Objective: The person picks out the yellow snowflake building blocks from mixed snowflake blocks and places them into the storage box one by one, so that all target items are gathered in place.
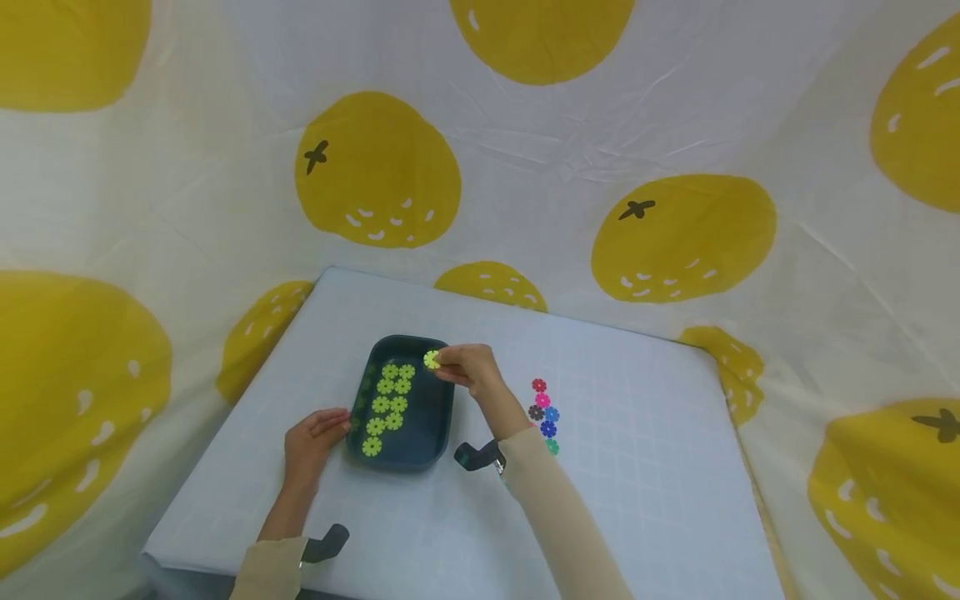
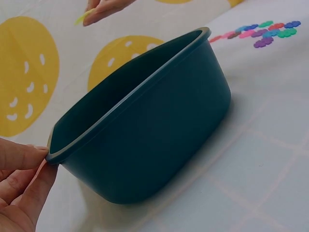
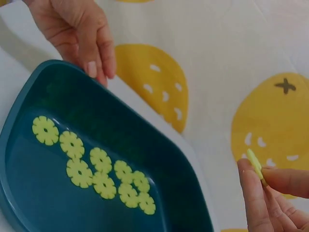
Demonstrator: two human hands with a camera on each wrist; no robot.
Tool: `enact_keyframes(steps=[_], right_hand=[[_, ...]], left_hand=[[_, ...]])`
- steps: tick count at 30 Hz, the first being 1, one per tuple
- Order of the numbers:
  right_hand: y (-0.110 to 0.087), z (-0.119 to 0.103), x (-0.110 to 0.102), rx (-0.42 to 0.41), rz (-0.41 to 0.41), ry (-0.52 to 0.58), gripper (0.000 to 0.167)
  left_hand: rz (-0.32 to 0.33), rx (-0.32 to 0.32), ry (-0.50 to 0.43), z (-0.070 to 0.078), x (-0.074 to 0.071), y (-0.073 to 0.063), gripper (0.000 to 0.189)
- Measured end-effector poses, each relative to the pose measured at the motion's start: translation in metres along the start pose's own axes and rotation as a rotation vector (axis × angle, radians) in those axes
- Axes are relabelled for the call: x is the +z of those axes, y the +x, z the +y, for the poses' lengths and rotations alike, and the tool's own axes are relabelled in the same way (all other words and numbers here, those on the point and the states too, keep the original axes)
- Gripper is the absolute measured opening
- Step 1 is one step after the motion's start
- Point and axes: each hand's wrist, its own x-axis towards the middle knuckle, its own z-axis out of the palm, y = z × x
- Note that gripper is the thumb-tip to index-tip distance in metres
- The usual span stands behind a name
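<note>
My right hand (image 1: 471, 367) pinches a yellow-green notched plastic disc (image 1: 431, 359) between thumb and fingers, above the far right part of a dark teal tub (image 1: 423, 429). In the right wrist view, the held disc (image 3: 254, 163) appears nearly edge-on. My left hand (image 1: 311, 446) grips the tub's left rim, and the left wrist view shows thumb and fingers (image 2: 41, 186) on either side of that rim. Inside the tub, several yellow-green discs (image 1: 381, 404) lie flat on the floor in two uneven columns along the left side.
Several discs in other colours (image 1: 548, 428), among them red, pink, blue, grey and green, lie on the white tablecloth (image 1: 637, 467) right of the tub, partly behind my right forearm. A curtain with yellow fruit prints (image 1: 378, 171) hangs behind the table.
</note>
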Motion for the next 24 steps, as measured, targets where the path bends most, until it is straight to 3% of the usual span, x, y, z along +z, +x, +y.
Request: enact_keyframes(steps=[14, 24], right_hand=[[0.002, 0.031, 0.033, 0.020, -0.042, -0.145, 0.022], [-0.002, 0.060, 0.051, 0.011, -0.033, -0.306, 0.011]], left_hand=[[0.000, -0.010, -0.028, 0.002, 0.000, -0.002, 0.032], [-0.008, -0.008, -0.039, 0.006, -0.001, -0.003, 0.033]])
